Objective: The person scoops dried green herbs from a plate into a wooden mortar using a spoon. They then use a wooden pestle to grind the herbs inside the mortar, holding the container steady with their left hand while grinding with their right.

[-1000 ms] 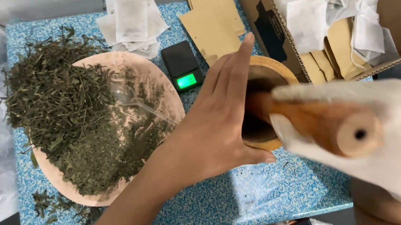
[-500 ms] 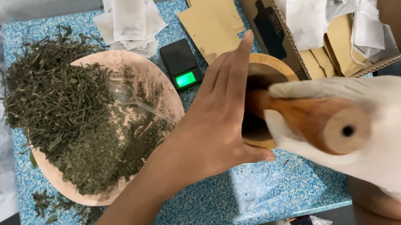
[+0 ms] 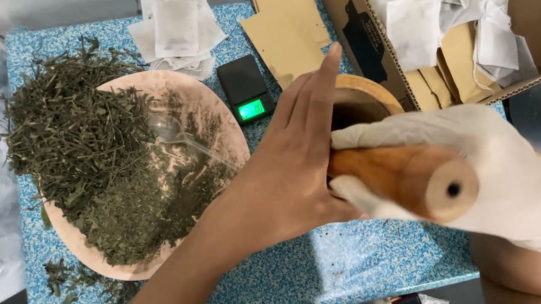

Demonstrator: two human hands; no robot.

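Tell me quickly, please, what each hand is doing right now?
Left hand: open, bare, fingers flat against the wooden mortar.
Right hand: gloved, closed around the wooden pestle.

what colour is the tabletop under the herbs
The tabletop is blue with white speckles, seen in the head view.

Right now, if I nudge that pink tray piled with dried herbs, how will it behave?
The tray probably slides easily on the smooth speckled table. The loose dried herbs already spill over its rim, so more would likely scatter. It looks light, and the clear spoon may shift.
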